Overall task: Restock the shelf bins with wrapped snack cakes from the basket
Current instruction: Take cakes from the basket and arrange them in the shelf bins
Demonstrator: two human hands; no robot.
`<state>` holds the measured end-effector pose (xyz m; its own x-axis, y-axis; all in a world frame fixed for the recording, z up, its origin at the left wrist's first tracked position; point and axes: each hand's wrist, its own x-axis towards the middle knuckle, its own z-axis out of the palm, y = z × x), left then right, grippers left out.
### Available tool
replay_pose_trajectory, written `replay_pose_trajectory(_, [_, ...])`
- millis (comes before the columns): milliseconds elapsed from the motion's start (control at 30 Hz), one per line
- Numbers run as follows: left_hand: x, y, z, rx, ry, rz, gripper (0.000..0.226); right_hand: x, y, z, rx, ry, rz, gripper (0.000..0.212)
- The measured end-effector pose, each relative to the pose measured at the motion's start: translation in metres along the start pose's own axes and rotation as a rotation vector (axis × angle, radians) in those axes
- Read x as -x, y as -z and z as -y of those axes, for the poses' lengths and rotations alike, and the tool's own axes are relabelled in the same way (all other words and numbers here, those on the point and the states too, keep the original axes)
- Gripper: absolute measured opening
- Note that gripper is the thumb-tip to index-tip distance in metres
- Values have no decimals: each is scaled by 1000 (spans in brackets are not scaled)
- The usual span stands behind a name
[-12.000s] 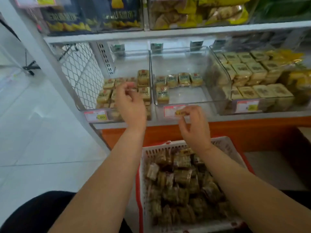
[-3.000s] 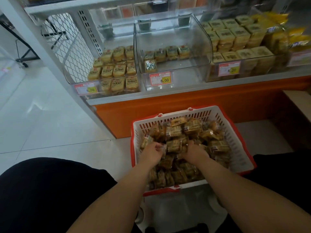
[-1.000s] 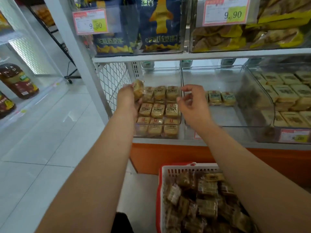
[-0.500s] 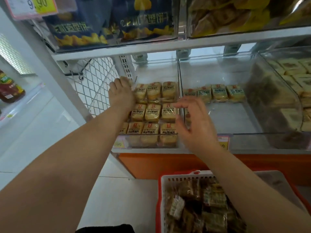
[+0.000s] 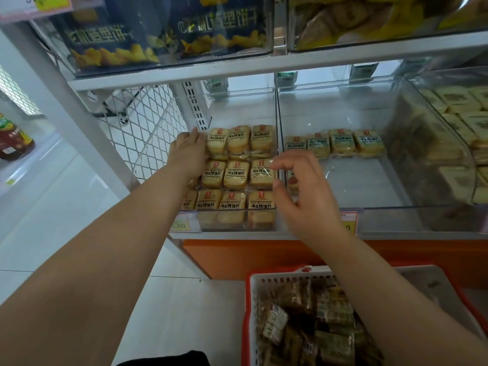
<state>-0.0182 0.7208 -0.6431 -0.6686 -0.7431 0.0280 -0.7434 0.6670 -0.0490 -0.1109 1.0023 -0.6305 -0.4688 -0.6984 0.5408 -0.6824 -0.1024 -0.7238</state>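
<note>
In the left shelf bin [image 5: 237, 107], left hand [image 5: 188, 151] flat against stacked snack cakes [image 5: 236, 174]; right hand [image 5: 303, 191] loose, empty. Overpushing could topple rows.

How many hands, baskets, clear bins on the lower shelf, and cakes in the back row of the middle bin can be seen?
Hands: 2, left hand and right hand
Basket: 1
Clear bins: 3, left bin, middle bin, right bin
Back-row cakes: 4
Total: 10
</note>
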Motion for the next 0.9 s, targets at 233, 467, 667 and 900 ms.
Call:
replay_pose_trajectory(233, [-1, 8, -8, 35, -19, -151, 56, 1, -2, -3, -2, 10, -11, 24])
replay_pose_trajectory(467, [-6, 0, 1, 428, 27, -173, 32, 1, -3, -3, 23, 24, -33, 24])
replay_pose_trajectory(667, [-13, -6, 5, 380, -34, -53, 67, 2, -4, -4, 32, 45, -33, 23])
replay_pose_trajectory(900, [-10, -3, -9, 257, -82, -132, 65, 3, -3, -4, 43, 49, -44, 22])
